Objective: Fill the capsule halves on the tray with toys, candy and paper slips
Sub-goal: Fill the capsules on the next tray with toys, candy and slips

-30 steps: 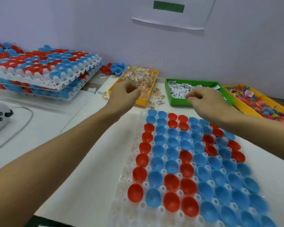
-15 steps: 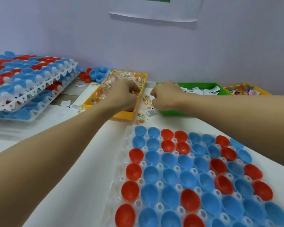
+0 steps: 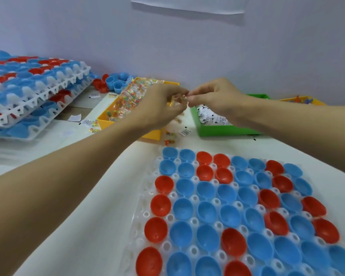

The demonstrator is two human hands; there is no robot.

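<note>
Both hands are meeting in the air just above the near right corner of the orange bin (image 3: pixel 147 134), a shallow rectangular plastic box heaped with crinkly clear candy packets (image 3: pixel 127 96) showing small bright sweets inside. The left hand (image 3: pixel 157 104) is curling its fingers around a bunch of these glossy candy packets (image 3: pixel 178 99), holding them up off the bin. The right hand (image 3: pixel 213 96) is pinching the top edge of that same bunch between thumb and forefinger, the other fingers folded in.

Right of the orange bin, a green plastic bin (image 3: pixel 227 130) is holding a pile of small white paper slips (image 3: pixel 211 116) with black print. Further right of it, only the edge of a yellow bin (image 3: pixel 307 100) with colourful toys is showing, and the toys are too small to make out. A few loose packets (image 3: pixel 168 139) and slips are lying on the white table (image 3: pixel 88 236) in front of the orange bin.

Nearer than the orange bin, the clear moulded tray (image 3: pixel 145 214) with round sockets is lying flat, carrying rows of smooth, glossy red and blue capsule halves (image 3: pixel 207 212), all sitting open side up and hollow. Left of the orange bin, white ridged trays (image 3: pixel 38 92) are standing stacked, loaded with red and blue capsules. Behind the bin, some loose blue and red halves (image 3: pixel 114 82) are resting against the pale wall.
</note>
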